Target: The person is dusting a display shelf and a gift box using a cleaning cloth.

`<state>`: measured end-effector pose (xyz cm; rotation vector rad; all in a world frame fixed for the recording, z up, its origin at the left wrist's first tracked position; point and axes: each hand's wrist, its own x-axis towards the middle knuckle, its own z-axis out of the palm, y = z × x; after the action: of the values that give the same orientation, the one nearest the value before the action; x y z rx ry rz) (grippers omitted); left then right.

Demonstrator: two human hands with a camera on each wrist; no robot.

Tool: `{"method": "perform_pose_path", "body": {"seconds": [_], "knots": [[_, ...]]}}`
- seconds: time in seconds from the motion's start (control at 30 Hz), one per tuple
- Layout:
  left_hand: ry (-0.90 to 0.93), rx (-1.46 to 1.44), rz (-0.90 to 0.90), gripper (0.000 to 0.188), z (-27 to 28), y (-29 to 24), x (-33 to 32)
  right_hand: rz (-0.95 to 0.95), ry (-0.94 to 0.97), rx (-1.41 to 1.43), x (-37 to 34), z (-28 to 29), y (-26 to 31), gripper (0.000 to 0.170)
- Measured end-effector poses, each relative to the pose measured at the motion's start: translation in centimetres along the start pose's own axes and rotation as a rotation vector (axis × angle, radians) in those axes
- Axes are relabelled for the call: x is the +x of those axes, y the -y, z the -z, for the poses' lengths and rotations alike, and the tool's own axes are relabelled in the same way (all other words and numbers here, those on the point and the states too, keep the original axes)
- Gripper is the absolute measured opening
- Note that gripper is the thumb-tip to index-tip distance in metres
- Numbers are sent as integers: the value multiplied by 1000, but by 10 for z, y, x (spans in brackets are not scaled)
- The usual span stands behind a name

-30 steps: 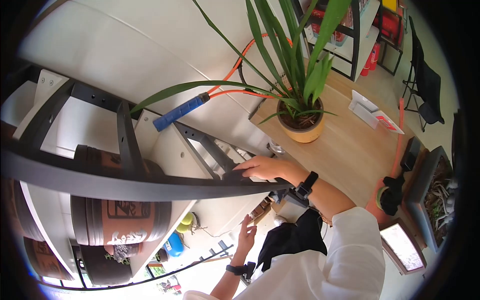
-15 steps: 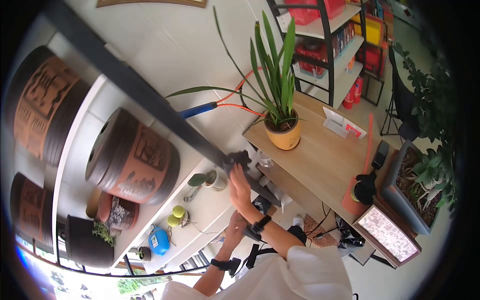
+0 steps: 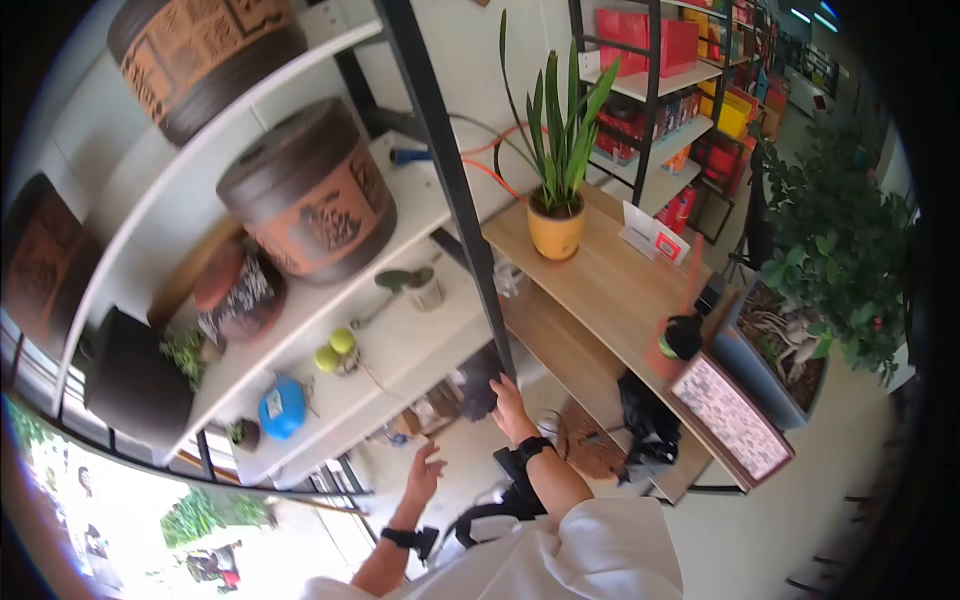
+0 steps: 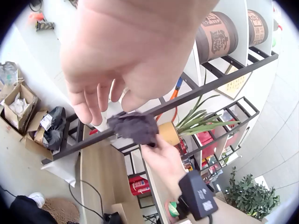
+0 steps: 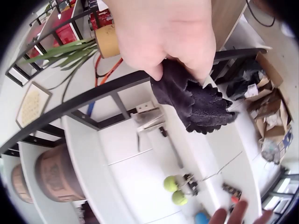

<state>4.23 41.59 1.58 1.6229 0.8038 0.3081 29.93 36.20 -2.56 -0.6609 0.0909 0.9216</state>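
Note:
My right hand grips a dark, crumpled cloth with scalloped edges. The cloth is up against the black metal upright of a shelf rack, low on the post. In the left wrist view, the same cloth overlaps the black bar, and the right thumb and fingers pinch its edge. My left hand hangs in the air to the left of the right one, with loosely bent fingers and nothing held. Its palm fills the top of the left wrist view.
Large brown carved pots stand on the rack's white shelves. Lower down are two yellow-green balls, a blue container and a small potted plant. Right of the post, a wooden desk carries a plant in a yellow pot.
My right hand has travelled down the upright with the cloth. My left hand, close to the right wrist half a second ago, is now apart from it. The head view has swung.

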Motion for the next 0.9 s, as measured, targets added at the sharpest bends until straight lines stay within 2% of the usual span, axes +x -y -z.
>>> {"method": "perform_pose_path", "body": {"seconds": [0.07,0.13,0.23,0.37,0.4,0.47,0.5,0.57,0.67,0.73,0.77,0.8,0.9], "knots": [[90,-119,42,45,-14,2,-4,-48,184,123,-50,-5,28,42],[174,-144,66,40,-35,-28,-10,-88,227,142,-115,-42,70,43],[268,-164,-75,37,-70,-33,-10,-119,255,111,-171,-67,100,43],[275,-256,-214,34,-112,-67,-35,-143,239,-10,-220,-62,117,43],[281,-251,-272,34,-121,-72,-38,-113,218,-72,-227,-49,119,42],[310,-380,-178,36,-142,-83,-52,-46,175,-188,-240,-7,118,39],[336,-510,-25,37,-152,-102,-70,7,137,-209,-253,10,122,38],[378,-699,88,38,-189,-85,-91,113,68,-359,-280,55,123,39],[367,-690,185,35,-243,-79,-135,259,-83,-586,-335,103,130,39],[374,-575,175,41,-278,-40,-159,299,-150,-683,-367,130,129,39],[365,-512,173,45,-286,-26,-171,227,-120,-562,-380,140,131,37],[346,-471,169,45,-288,-25,-187,179,-168,-542,-394,142,132,38],[247,-420,118,48,-307,-28,-221,228,-97,-621,-423,141,135,38]]}}
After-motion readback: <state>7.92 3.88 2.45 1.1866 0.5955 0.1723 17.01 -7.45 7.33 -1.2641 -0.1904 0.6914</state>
